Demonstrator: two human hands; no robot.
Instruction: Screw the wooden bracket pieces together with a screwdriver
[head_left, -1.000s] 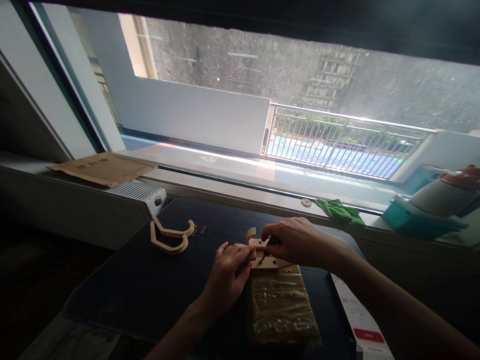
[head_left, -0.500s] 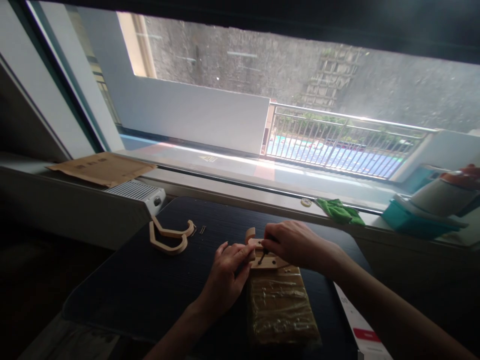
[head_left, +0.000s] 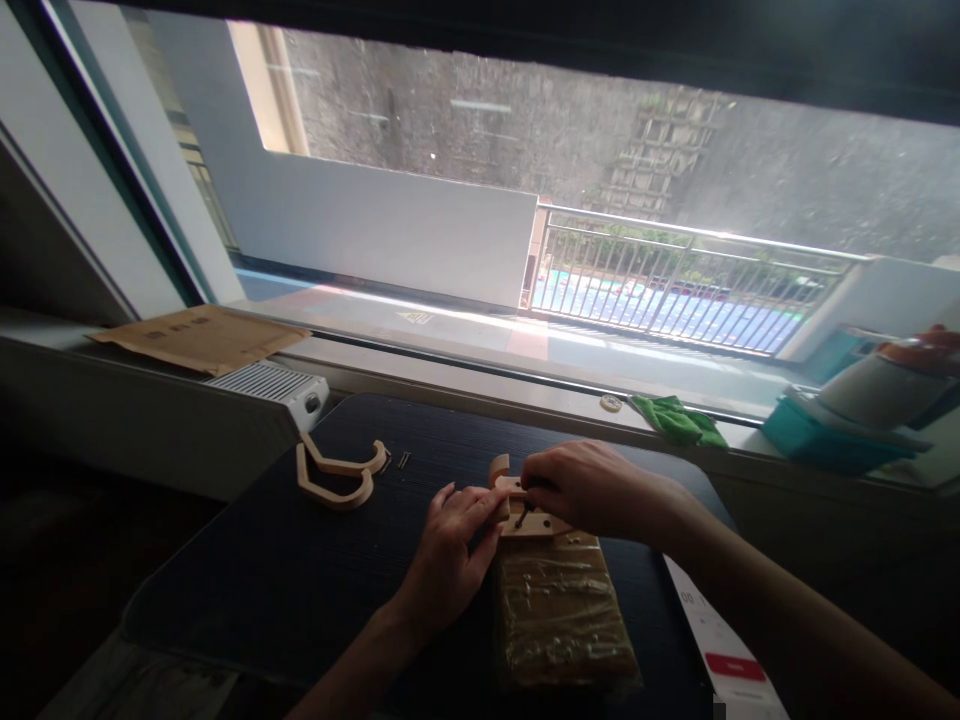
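Pale wooden pieces [head_left: 534, 523] with dark holes rest on the far end of a package wrapped in clear plastic [head_left: 564, 615]. My left hand [head_left: 461, 530] is closed on their left end, fingers and thumb gripping the wood. In my right hand [head_left: 581, 485], the curled fingers pinch a thin dark tool [head_left: 523, 516], its tip down at a hole in the near piece. My fingers hide its upper part, so its exact kind is unclear. A curved wooden end [head_left: 499, 467] rises just beyond my left fingertips.
On the dark table [head_left: 247, 560] lie two hooked wooden parts [head_left: 337, 498] and several screws [head_left: 404, 459] at the left. A phone [head_left: 724, 635] lies at the right edge. The sill holds a brown envelope [head_left: 202, 338], a tape roll [head_left: 610, 403], a green cloth [head_left: 679, 421] and a teal container [head_left: 836, 440].
My right hand has shifted slightly left and its fingers have turned around the dark tool. The left hand keeps its grip on the wood. The view has moved a little.
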